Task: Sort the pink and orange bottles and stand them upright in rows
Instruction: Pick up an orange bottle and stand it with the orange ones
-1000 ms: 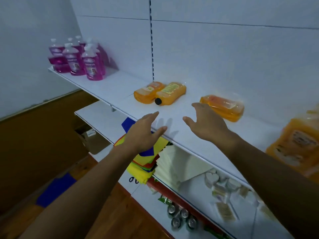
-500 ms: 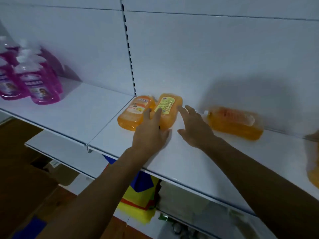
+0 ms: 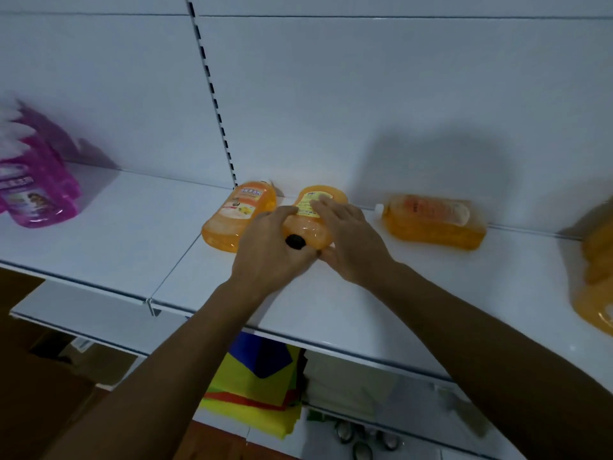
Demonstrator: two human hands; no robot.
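Two hands close on one orange bottle point(image 3: 313, 217) lying on its side on the shelf point(image 3: 365, 293), black cap point(image 3: 295, 241) toward us. We judge this to be the grasp before standing it up; next we need to tip it base-down and set it in a row. Our left hand point(image 3: 268, 250) wraps its fingers point(image 3: 282, 214) around the neck end, and our right hand point(image 3: 351, 240) curls over the label side. Another orange bottle point(image 3: 238, 215) lies just beside it, a third point(image 3: 434, 220) further right, and the pink bottles point(image 3: 33, 190) stand far left.
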